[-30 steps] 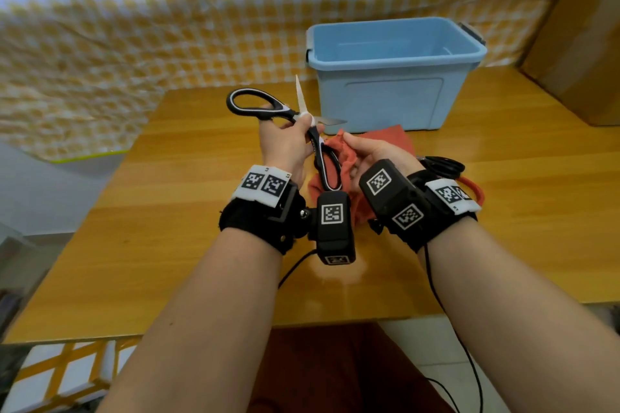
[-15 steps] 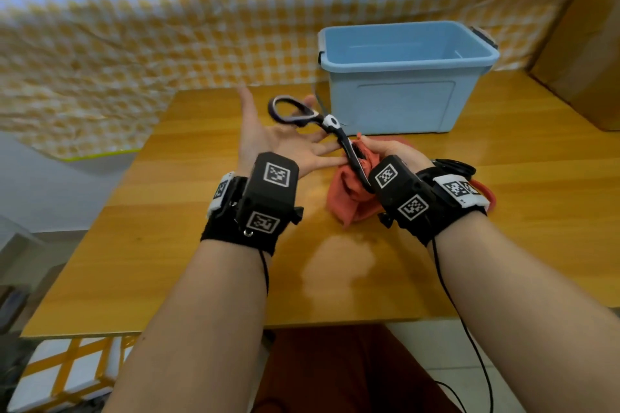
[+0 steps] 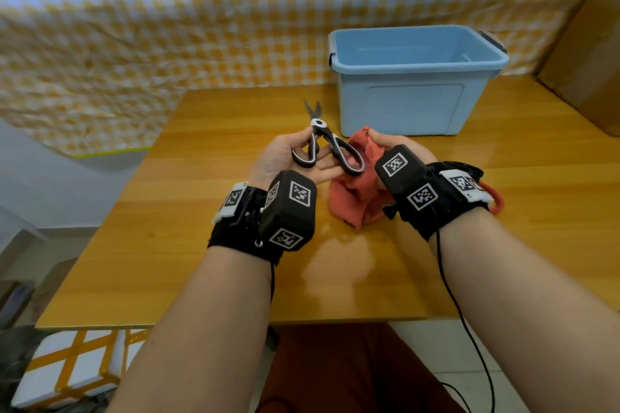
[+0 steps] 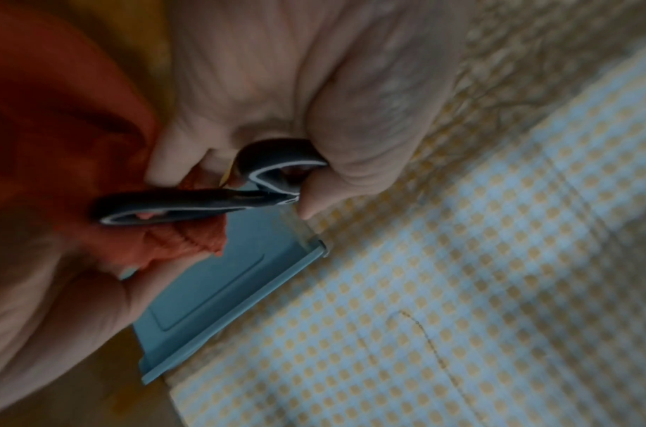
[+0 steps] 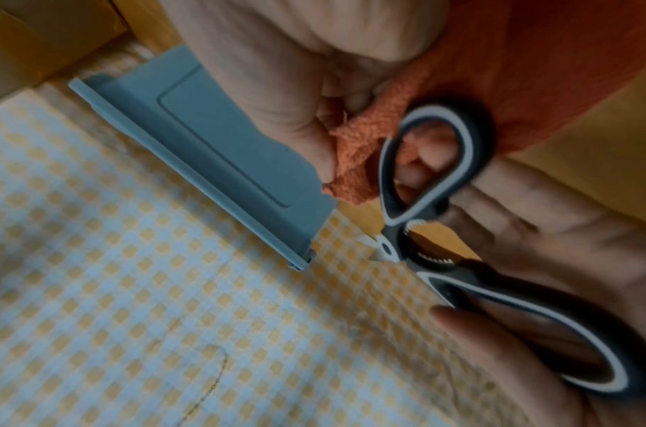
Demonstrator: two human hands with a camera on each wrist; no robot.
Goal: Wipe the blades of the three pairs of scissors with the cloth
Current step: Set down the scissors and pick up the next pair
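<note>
Black-and-white-handled scissors (image 3: 322,144) lie in my upturned left hand (image 3: 285,157), blades pointing away toward the bin with their tips slightly apart. In the left wrist view my thumb and fingers curl round one handle loop of the scissors (image 4: 190,208). My right hand (image 3: 385,144) grips the bunched orange-red cloth (image 3: 352,194) just right of the handles, and the cloth (image 5: 497,72) touches the nearer loop of the scissors (image 5: 442,173). Two more pairs, one with a black handle (image 3: 466,168) and one with a red handle (image 3: 497,201), lie mostly hidden behind my right wrist.
A light blue plastic bin (image 3: 416,104) stands on the wooden table (image 3: 201,245) just beyond the hands. A cardboard box (image 3: 590,54) sits at the far right. A yellow checked curtain (image 3: 167,27) hangs behind the table.
The scissors, held up wide open a second ago, passed briefly to my right hand and now lie in my left palm, nearly shut, blades pointing away. The cloth stays in my right hand.
</note>
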